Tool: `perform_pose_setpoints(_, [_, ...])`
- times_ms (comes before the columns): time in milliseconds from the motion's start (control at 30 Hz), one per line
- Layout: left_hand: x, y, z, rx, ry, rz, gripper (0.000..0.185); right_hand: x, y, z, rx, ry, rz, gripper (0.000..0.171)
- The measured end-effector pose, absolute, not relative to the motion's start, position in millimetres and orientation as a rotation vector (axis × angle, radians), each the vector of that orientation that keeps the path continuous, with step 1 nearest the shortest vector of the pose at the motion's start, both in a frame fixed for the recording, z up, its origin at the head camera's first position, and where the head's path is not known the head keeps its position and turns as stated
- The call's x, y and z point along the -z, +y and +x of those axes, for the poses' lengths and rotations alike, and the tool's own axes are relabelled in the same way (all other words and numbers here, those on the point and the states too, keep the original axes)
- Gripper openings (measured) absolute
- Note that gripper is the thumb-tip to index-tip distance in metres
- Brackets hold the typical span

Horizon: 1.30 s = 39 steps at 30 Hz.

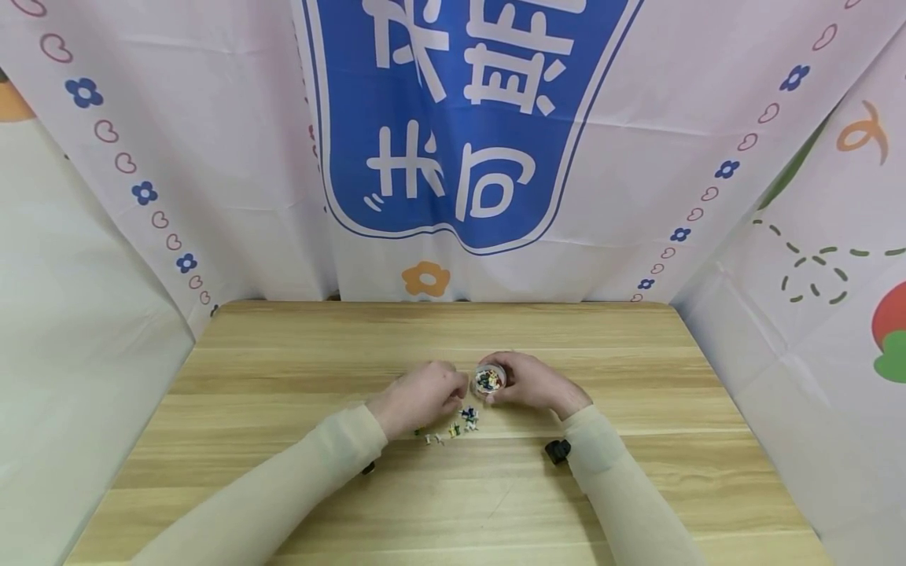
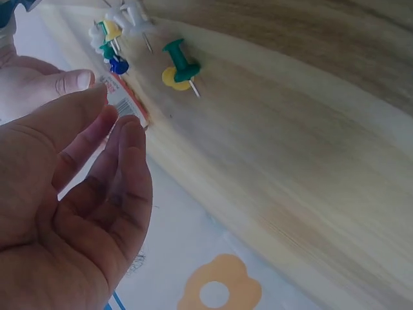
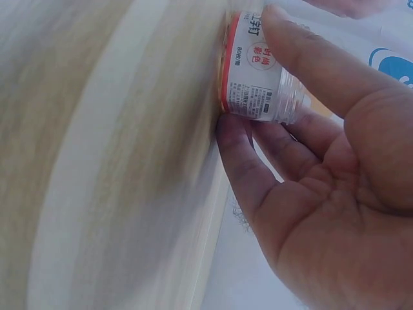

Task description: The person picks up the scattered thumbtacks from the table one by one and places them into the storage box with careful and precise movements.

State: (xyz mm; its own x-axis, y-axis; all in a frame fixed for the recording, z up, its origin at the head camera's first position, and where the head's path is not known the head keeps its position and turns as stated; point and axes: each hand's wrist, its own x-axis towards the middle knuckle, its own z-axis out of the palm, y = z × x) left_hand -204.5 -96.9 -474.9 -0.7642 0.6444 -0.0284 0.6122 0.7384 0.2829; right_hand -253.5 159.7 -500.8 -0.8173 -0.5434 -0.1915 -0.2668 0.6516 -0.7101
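A wooden table (image 1: 283, 503) fills the lower frame, printed cloth (image 1: 212, 196) behind. At centre, the right hand (image 1: 531, 385) grips a tub (image 1: 488, 380); the left hand (image 1: 421, 397), fingers relaxed, hovers beside it above scattered pins (image 1: 460, 424).

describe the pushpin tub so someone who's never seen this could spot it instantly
On the wooden table, look near the middle, where the two hands meet. The right hand grips a small round clear plastic tub, open on top and filled with mixed-colour pushpins. Unlike the loose pushpins scattered on the wood just in front of it, it is a container, with a red-and-white printed label around its side.
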Motion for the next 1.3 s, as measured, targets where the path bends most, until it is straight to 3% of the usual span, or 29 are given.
perform_pose_setpoints(433, [484.2, -90.7, -204.4, -0.405, 2.719, 1.261, 0.011, 498.1, 159.5, -253.3, 0.990, 2.464, -0.657, 0.062])
perform_pose_setpoints(1300, [493.6, -93.5, -207.4, -0.315, 2.763, 1.228, 0.018, 496.8, 159.3, -252.3, 0.997, 2.461, -0.677, 0.062])
